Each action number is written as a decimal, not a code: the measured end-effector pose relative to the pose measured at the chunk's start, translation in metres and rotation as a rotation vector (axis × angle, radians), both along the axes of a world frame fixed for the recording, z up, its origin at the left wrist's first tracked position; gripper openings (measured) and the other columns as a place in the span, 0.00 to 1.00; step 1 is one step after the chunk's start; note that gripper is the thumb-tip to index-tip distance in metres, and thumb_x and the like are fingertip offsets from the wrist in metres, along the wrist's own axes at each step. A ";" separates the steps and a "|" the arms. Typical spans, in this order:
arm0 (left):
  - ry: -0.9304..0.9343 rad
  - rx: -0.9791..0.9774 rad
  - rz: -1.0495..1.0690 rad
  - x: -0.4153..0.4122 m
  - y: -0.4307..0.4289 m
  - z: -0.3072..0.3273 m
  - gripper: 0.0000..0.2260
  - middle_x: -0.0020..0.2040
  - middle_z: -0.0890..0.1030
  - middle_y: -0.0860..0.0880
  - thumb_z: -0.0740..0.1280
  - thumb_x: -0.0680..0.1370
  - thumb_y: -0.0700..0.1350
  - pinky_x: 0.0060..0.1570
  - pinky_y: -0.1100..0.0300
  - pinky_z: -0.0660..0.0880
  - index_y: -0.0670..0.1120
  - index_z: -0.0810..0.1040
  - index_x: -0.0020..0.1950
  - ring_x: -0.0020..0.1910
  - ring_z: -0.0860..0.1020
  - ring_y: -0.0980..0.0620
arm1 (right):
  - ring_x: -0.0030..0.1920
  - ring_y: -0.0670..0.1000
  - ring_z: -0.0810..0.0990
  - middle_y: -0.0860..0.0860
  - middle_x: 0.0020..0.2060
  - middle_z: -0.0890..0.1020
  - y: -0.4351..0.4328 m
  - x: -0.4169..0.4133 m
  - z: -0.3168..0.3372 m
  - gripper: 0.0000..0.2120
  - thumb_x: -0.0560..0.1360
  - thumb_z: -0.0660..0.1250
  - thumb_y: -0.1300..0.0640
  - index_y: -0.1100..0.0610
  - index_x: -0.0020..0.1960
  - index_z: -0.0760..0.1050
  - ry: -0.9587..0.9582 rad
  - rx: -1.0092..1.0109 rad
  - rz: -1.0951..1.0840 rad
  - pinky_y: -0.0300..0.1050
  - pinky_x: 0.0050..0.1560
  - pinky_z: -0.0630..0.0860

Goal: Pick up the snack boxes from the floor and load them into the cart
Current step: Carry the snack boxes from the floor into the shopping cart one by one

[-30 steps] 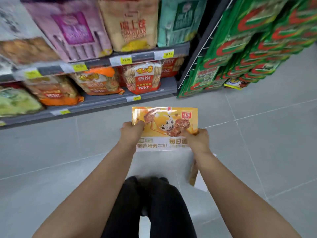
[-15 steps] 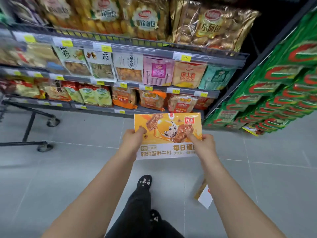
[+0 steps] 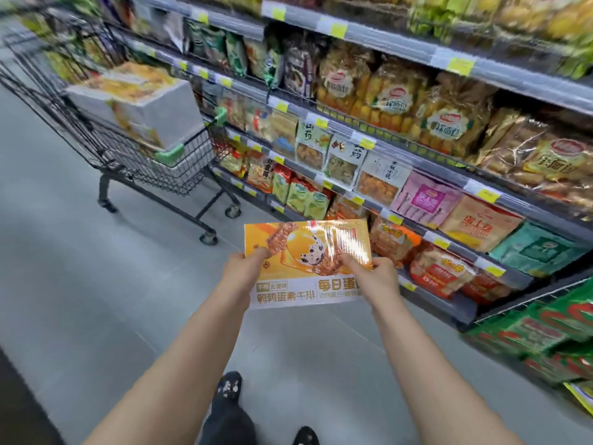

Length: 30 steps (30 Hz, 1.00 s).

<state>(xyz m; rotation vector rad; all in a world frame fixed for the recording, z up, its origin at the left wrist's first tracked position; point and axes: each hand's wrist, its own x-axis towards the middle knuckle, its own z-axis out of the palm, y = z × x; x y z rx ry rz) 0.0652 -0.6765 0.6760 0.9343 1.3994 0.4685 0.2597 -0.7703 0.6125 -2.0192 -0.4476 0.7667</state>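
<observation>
View has swung left since half a second ago: the cart (image 3: pixel 179 168) is now fully in shot, where only its wheels showed at the frame edge. The second box that lay on the floor is out of shot. Your grip on the carried box looks unchanged.

Main risk, near end: you hold the snack box (image 3: pixel 308 261) only along its near edge, and the wrap is glossy. My read is that it could tip forward or slide out if you swing it fast toward the cart.

Left hand (image 3: pixel 239 274) grips the box's near-left corner, thumb on the top face; the fingers underneath are hidden. Right hand (image 3: pixel 375 279) grips the near-right side, thumb on the printed face. Both are clamped on the box, and it is in the air at about waist level, face up and roughly level.

Your shoes (image 3: pixel 227 385) are on the floor (image 3: pixel 80 268), which shows bare between you and the cart.

The cart stands well apart, ahead-left, beside the shelves (image 3: pixel 417 162). The stacked boxes (image 3: pixel 138 101) in it already rise above the rim. Second risk: set this one on off-centre and the pile may shift or shed a box.
</observation>
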 end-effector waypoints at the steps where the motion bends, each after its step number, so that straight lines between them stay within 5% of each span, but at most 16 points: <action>1: -0.015 0.019 0.034 -0.015 0.010 0.003 0.08 0.47 0.81 0.42 0.66 0.77 0.45 0.32 0.59 0.73 0.42 0.75 0.50 0.36 0.79 0.46 | 0.41 0.53 0.84 0.51 0.39 0.85 0.016 -0.012 0.003 0.33 0.52 0.69 0.30 0.55 0.43 0.81 -0.007 0.016 0.038 0.51 0.45 0.79; 6: -0.064 0.042 0.152 -0.081 0.066 0.015 0.09 0.37 0.77 0.47 0.65 0.78 0.43 0.33 0.59 0.73 0.46 0.70 0.39 0.33 0.77 0.48 | 0.42 0.51 0.82 0.50 0.40 0.82 0.091 -0.071 0.018 0.18 0.64 0.75 0.40 0.52 0.41 0.76 -0.026 0.023 0.132 0.51 0.46 0.78; 13: -0.076 0.049 0.191 -0.172 0.175 0.019 0.09 0.35 0.79 0.47 0.66 0.77 0.43 0.34 0.59 0.73 0.45 0.73 0.38 0.33 0.78 0.48 | 0.36 0.54 0.81 0.51 0.33 0.81 0.215 -0.154 0.022 0.18 0.64 0.74 0.40 0.56 0.37 0.79 -0.065 0.036 0.188 0.51 0.40 0.79; 16: -0.062 0.078 0.206 -0.209 0.228 0.024 0.08 0.39 0.79 0.45 0.66 0.77 0.43 0.41 0.55 0.74 0.45 0.72 0.38 0.38 0.79 0.45 | 0.39 0.54 0.83 0.51 0.37 0.83 0.270 -0.192 0.028 0.24 0.60 0.72 0.35 0.55 0.40 0.80 -0.053 0.049 0.204 0.57 0.44 0.82; 22: -0.028 0.147 0.224 -0.253 0.315 0.035 0.08 0.47 0.81 0.41 0.68 0.75 0.45 0.53 0.45 0.77 0.45 0.72 0.39 0.49 0.81 0.40 | 0.41 0.51 0.80 0.49 0.40 0.81 0.352 -0.241 0.040 0.13 0.69 0.73 0.45 0.54 0.43 0.76 -0.075 0.087 0.194 0.49 0.44 0.77; 26: -0.047 0.149 0.225 -0.275 0.375 0.031 0.06 0.54 0.82 0.38 0.68 0.75 0.45 0.52 0.44 0.78 0.44 0.75 0.41 0.52 0.82 0.38 | 0.41 0.52 0.82 0.51 0.40 0.84 0.413 -0.260 0.044 0.15 0.69 0.73 0.44 0.55 0.47 0.81 -0.118 0.102 0.187 0.43 0.34 0.70; 30: -0.089 0.154 0.244 -0.281 0.435 0.024 0.06 0.54 0.82 0.38 0.67 0.76 0.45 0.41 0.52 0.78 0.43 0.74 0.46 0.47 0.83 0.40 | 0.42 0.53 0.82 0.52 0.42 0.83 0.481 -0.264 0.042 0.20 0.66 0.72 0.40 0.55 0.48 0.80 -0.134 0.118 0.183 0.43 0.34 0.70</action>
